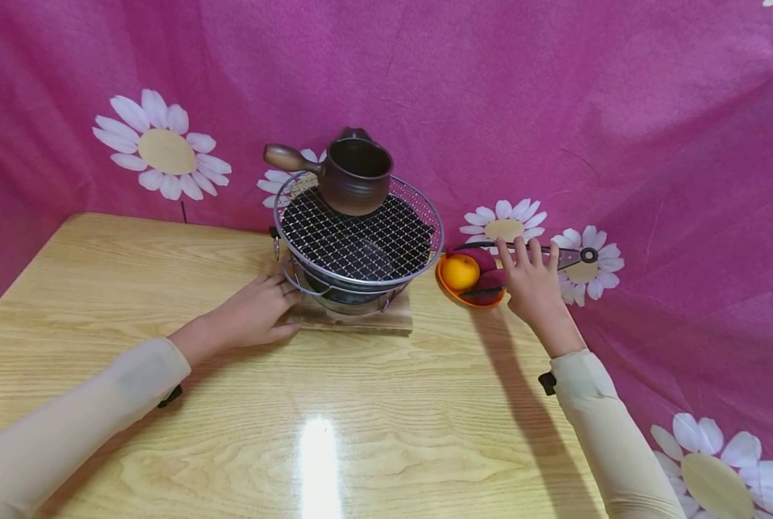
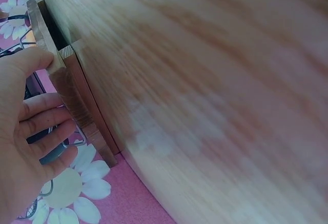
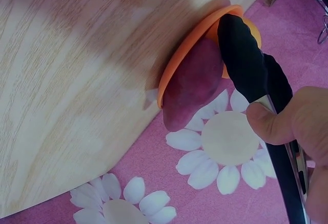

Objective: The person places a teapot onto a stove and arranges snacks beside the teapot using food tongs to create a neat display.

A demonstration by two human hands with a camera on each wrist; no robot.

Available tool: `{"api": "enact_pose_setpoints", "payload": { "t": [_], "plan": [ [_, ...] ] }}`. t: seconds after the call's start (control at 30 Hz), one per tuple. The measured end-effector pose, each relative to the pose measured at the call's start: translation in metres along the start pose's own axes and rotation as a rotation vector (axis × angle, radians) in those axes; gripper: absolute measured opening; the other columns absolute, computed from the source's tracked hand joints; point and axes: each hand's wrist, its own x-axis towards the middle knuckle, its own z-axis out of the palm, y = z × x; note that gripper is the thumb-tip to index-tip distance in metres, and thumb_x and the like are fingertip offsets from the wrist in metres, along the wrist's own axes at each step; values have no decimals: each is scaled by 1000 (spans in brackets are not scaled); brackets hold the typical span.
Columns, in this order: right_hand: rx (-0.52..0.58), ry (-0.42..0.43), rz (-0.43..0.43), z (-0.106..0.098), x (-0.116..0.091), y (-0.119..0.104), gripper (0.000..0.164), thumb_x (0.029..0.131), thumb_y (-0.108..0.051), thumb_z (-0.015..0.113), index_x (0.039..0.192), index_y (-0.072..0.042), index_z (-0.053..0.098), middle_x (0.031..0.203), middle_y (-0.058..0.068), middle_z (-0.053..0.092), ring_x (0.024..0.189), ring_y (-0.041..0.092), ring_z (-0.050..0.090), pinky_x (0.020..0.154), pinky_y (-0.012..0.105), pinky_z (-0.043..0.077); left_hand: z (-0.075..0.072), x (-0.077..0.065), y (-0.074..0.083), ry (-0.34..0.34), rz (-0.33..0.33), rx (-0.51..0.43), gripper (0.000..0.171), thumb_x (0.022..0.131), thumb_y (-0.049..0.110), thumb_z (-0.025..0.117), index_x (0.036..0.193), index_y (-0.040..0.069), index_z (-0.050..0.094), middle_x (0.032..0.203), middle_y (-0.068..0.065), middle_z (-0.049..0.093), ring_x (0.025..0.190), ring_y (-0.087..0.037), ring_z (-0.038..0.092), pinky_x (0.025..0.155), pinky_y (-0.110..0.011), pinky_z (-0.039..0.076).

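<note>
My right hand (image 1: 533, 283) holds metal tongs (image 1: 571, 256) with black tips, thumb on one arm. Their tips are spread over a small orange bowl (image 3: 177, 55). Inside lie an orange (image 1: 461, 272) and purple-skinned sweet potatoes (image 3: 197, 83). Whether the tips touch them, I cannot tell. At the left, my left hand (image 1: 257, 310) rests against the end of a wooden board (image 2: 77, 101), fingers loosely extended. On that board stands a round tabletop grill (image 1: 341, 294) topped by a wire grate (image 1: 367, 252).
A dark brown clay pot (image 1: 355, 176) with a side handle sits at the back of the grate. Behind the wooden table (image 1: 244, 432) hangs a pink cloth (image 1: 490, 86) with white daisies. The bowl stands just right of the grill, close to the cloth.
</note>
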Motion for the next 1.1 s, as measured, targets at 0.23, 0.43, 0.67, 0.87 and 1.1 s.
{"api": "enact_pose_setpoints", "payload": {
  "t": [0.23,0.43,0.67,0.87,1.1],
  "plan": [
    [-11,9,2,0,1,-3,100,67,-4,82,154,-3,33,140,31,39,131,50,31,110,73,19,-1,0,1,7,7,-6,45,89,33,74,115,-3,69,117,-22,71,113,-41,63,100,-56,49],
    [-11,14,14,3,2,-5,94,69,-5,81,152,-2,35,137,31,40,131,51,32,110,74,20,-2,0,0,6,7,-13,45,89,34,74,115,-2,69,117,-21,71,114,-41,63,103,-56,48],
    [-39,21,19,8,3,-6,92,69,-6,81,150,0,37,135,32,42,130,51,34,109,72,22,1,0,-1,0,2,-18,48,89,37,74,116,-2,69,119,-21,70,116,-41,63,103,-57,48],
    [-43,22,24,8,3,-7,92,69,-7,81,150,0,39,133,32,44,128,50,34,108,73,23,0,0,0,1,-1,-16,46,89,37,74,114,-1,69,116,-20,71,113,-40,64,101,-56,49],
    [-43,7,34,7,3,-8,91,70,-6,80,151,0,39,133,31,44,128,50,35,109,73,23,0,0,0,1,-6,-23,45,88,35,74,114,-2,69,116,-21,71,113,-40,64,101,-56,49]
  ]
}}
